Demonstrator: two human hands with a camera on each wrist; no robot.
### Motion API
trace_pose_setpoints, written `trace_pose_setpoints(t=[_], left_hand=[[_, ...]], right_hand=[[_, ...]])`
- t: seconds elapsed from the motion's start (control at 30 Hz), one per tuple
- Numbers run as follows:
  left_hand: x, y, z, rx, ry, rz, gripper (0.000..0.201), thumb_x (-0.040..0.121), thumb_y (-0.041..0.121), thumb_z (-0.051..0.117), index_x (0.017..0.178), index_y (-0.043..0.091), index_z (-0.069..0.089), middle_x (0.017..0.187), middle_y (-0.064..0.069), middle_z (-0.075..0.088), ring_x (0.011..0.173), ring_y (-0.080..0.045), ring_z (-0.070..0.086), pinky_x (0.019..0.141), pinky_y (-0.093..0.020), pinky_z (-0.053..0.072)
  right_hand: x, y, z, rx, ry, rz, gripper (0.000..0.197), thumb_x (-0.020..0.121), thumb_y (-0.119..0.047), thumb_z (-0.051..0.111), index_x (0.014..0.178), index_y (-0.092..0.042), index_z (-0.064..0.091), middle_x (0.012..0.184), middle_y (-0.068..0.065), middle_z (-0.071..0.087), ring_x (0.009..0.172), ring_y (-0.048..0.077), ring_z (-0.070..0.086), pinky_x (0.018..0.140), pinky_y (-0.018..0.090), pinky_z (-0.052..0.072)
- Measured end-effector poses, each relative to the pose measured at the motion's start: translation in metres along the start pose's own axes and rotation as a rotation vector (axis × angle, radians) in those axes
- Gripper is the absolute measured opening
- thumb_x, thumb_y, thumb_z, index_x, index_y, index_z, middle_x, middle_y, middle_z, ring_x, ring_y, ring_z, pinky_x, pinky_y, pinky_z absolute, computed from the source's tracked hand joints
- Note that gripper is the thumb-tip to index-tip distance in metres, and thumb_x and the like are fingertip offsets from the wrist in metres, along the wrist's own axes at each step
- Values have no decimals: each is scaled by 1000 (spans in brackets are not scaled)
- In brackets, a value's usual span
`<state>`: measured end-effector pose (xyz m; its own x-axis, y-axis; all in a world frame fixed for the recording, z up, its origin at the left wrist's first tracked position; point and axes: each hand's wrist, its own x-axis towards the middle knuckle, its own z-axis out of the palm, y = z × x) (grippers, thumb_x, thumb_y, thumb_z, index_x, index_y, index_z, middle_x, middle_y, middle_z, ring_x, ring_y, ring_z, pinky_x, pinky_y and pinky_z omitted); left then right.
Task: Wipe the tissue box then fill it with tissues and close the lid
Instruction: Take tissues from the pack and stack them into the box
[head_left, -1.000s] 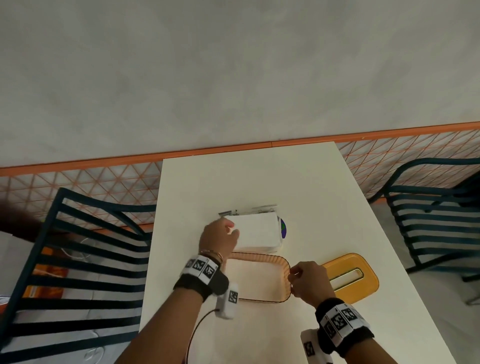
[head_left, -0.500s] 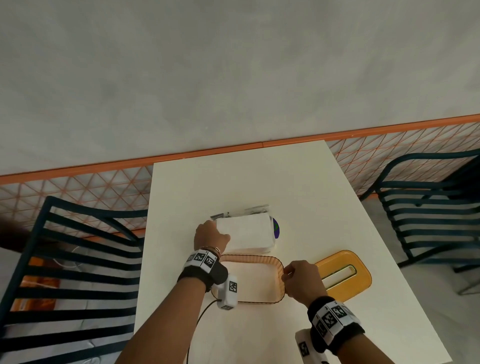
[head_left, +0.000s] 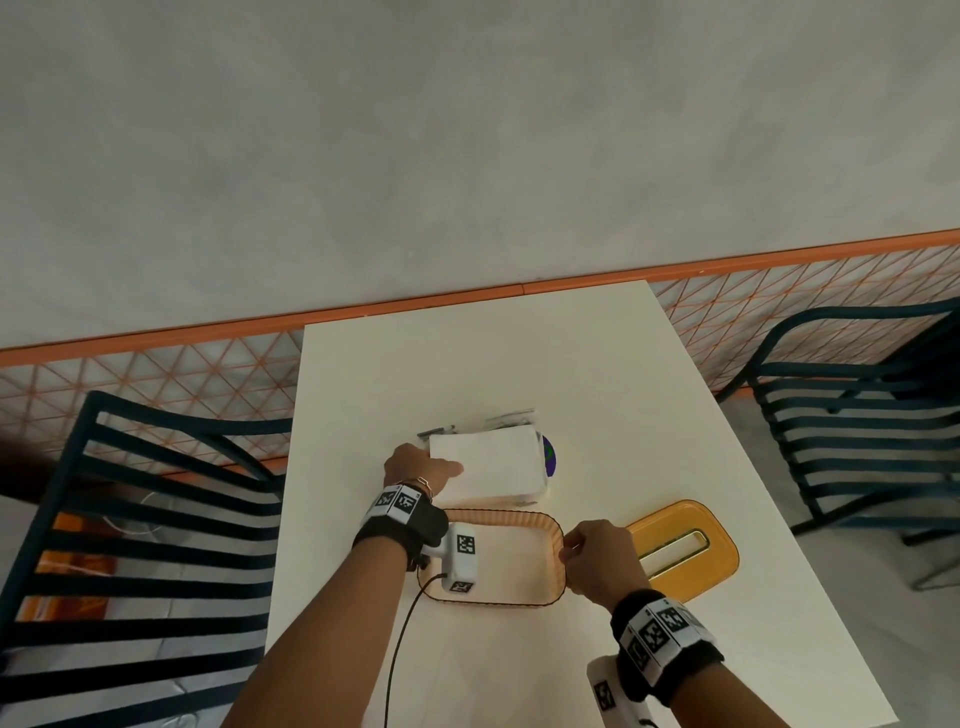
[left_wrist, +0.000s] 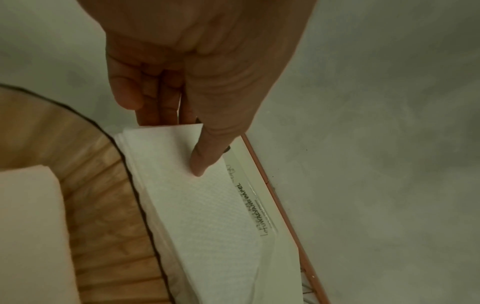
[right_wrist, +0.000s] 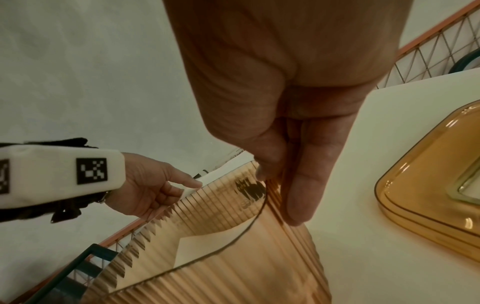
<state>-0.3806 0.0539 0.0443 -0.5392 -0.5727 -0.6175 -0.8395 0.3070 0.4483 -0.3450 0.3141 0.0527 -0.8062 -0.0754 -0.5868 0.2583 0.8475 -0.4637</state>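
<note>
A white stack of tissues (head_left: 488, 465) lies in its clear wrapper on the table, just behind the open amber ribbed tissue box (head_left: 540, 522). My left hand (head_left: 441, 470) grips the stack's left end. In the left wrist view its thumb (left_wrist: 205, 160) lies on top of the tissue stack (left_wrist: 202, 205) and the fingers go under the end. My right hand (head_left: 569, 551) pinches the box's right rim, thumb inside, as the right wrist view shows at the box wall (right_wrist: 221, 201). The amber slotted lid (head_left: 680, 551) lies flat to the right of the box.
The white table (head_left: 519, 364) ends at an orange-railed mesh barrier (head_left: 156, 384) at the back. Dark slatted chairs stand at the left (head_left: 130, 519) and right (head_left: 857, 415). A cable (head_left: 400, 639) hangs from my left wrist camera over the box's left end.
My left thumb has slid farther onto the top of the tissue stack. The right hand keeps its pinch on the box rim. Box and lid have not shifted.
</note>
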Motion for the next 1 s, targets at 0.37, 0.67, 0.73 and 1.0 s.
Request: trace_pose_setpoints(t=[0.37, 0.67, 0.73, 1.0], left_hand=[[-4, 6, -1, -15, -13, -25, 51, 71, 35, 91, 98, 3, 61, 107, -12, 68, 97, -30, 65, 77, -34, 54], [-6, -2, 2, -79, -44, 175, 22, 75, 34, 83, 91, 20, 75, 90, 3, 72, 88, -21, 67, 70, -26, 47], [-10, -1, 5, -155, -53, 220, 24, 72, 31, 85, 91, 19, 75, 89, 5, 72, 88, -19, 68, 74, -27, 50], [-30, 7, 1, -613, -317, 123, 41, 76, 13, 81, 117, 10, 71, 111, -8, 76, 105, -28, 70, 95, -49, 57]], right_hand=[[2, -1, 0, -15, 13, -7, 18, 84, -3, 63, 96, -13, 73, 93, 4, 73, 80, 20, 71, 73, 34, 64], [1, -1, 2, -7, 26, -10, 14, 88, -5, 62, 93, -15, 71, 94, 5, 73, 79, 22, 73, 74, 34, 64], [0, -2, 1, -10, 31, -16, 14, 87, -6, 61, 86, -18, 67, 92, 5, 73, 78, 23, 73, 74, 35, 64], [5, 2, -10, -17, 36, -47, 33, 83, -27, 75, 113, -15, 68, 96, -3, 72, 84, 13, 67, 72, 24, 55]])
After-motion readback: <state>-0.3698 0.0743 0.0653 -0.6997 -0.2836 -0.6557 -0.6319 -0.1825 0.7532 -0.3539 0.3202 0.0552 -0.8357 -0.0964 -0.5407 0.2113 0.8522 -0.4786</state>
